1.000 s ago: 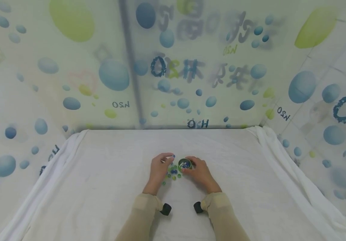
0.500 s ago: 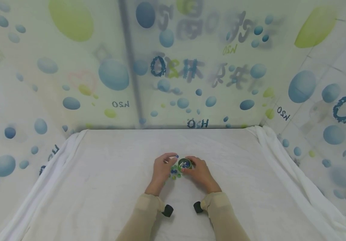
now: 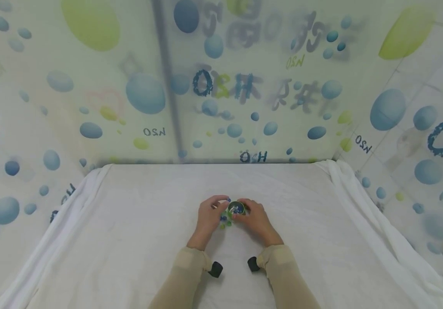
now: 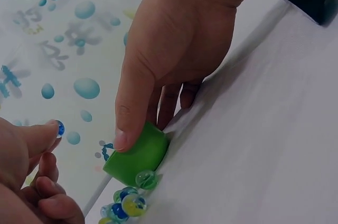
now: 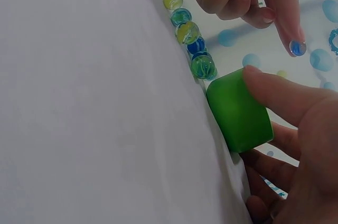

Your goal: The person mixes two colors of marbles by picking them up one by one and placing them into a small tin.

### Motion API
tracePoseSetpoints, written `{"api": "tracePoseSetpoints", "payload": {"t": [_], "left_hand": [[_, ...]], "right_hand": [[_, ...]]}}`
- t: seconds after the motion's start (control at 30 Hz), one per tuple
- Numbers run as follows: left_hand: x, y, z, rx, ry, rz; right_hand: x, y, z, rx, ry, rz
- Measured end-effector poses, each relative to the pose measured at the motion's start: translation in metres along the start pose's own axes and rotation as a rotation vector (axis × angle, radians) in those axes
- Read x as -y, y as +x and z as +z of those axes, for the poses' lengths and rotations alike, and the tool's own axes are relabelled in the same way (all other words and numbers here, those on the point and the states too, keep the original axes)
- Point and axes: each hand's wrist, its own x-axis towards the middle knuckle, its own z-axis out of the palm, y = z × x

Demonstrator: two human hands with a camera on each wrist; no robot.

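My left hand pinches a blue marble between thumb and index finger, held up just left of the cup's mouth. The other fingers of that hand curl in below. A small green cup stands on the white cloth, gripped by my right hand, its thumb on the near wall and fingers round the other side. Blue and clear glints of marbles show inside the cup in the head view. Several loose green, yellow and blue marbles lie on the cloth by the cup, partly behind my left hand in the head view.
White cloth covers the table and bunches in folds along both side edges. Behind it rises a pale wall with printed blue and green drops. Each sleeve cuff carries a black wrist device.
My left hand has moved a short way right, bringing the blue marble close to the cup's rim and covering more of the loose marbles. My right hand keeps its hold on the cup.
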Motion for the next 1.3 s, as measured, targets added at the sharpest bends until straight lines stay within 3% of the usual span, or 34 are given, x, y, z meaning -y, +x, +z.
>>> {"api": "tracePoseSetpoints", "payload": {"t": [0.33,0.77,1.3], "left_hand": [[-0.003,-0.002,0.001,0.033,-0.027,0.015],[-0.002,0.002,-0.003,-0.014,-0.030,0.012],[0.004,0.007,-0.020,-0.024,0.002,-0.020]], "right_hand": [[0.003,-0.001,0.000,0.002,-0.009,0.027],[0.001,0.000,0.000,-0.008,-0.021,-0.011],[0.003,-0.001,-0.001,0.000,-0.038,0.019]]}}
